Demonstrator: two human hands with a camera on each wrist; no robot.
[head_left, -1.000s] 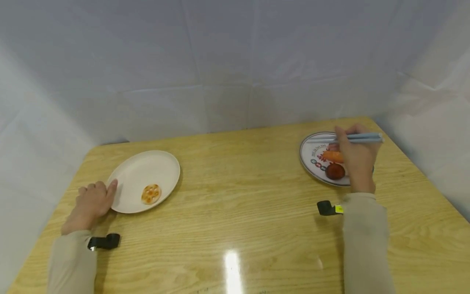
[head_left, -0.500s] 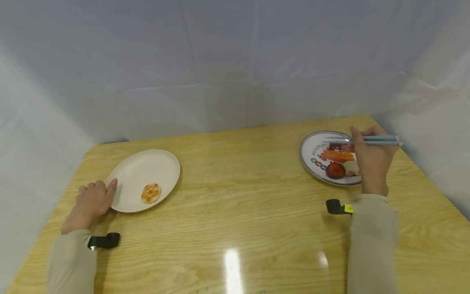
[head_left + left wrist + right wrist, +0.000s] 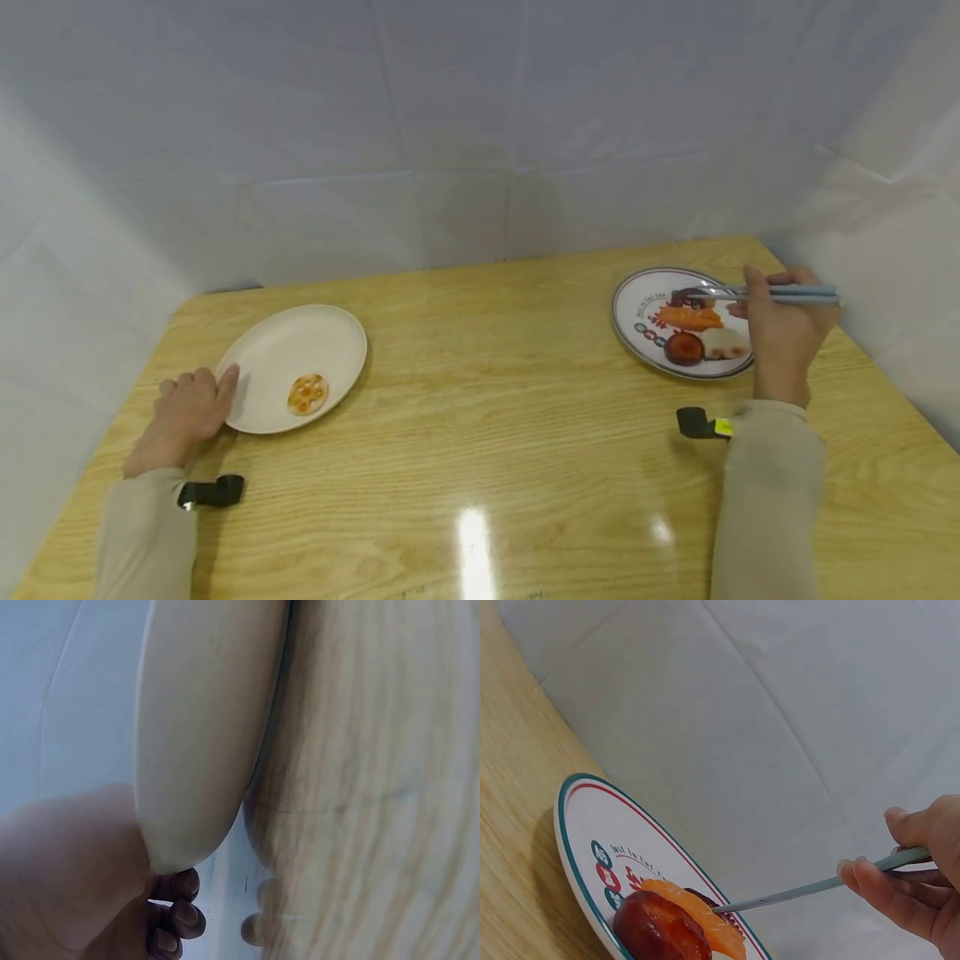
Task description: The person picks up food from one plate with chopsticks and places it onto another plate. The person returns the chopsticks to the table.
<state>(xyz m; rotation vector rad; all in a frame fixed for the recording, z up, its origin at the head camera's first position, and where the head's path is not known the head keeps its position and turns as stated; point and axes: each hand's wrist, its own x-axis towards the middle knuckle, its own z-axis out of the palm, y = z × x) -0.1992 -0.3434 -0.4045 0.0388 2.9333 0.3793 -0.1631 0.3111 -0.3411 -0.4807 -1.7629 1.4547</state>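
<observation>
At the left of the head view, my left hand (image 3: 187,408) grips the rim of a cream plate (image 3: 277,342), thumb over the rim; the left wrist view shows curled fingers (image 3: 186,915) below it. One round, browned food piece (image 3: 307,394) lies on this plate. My right hand (image 3: 791,333) holds pale blue chopsticks (image 3: 813,291) over a printed plate (image 3: 630,312). Their tips reach a dark red piece (image 3: 684,294); whether they pinch it, I cannot tell. Nearer me lie an orange piece (image 3: 686,318), a glossy red-brown round piece (image 3: 684,348) and a white piece with brownish spots (image 3: 723,342).
Both plates stand on a wooden table (image 3: 480,400), far apart. White sheeting (image 3: 465,125) rises behind the table and at both sides. Black wrist cameras (image 3: 217,492) jut inward from the cuffs.
My right hand has moved right with the chopsticks, so their tips went from the plate's far left part to the dark red piece. More food is uncovered. My left hand stayed still.
</observation>
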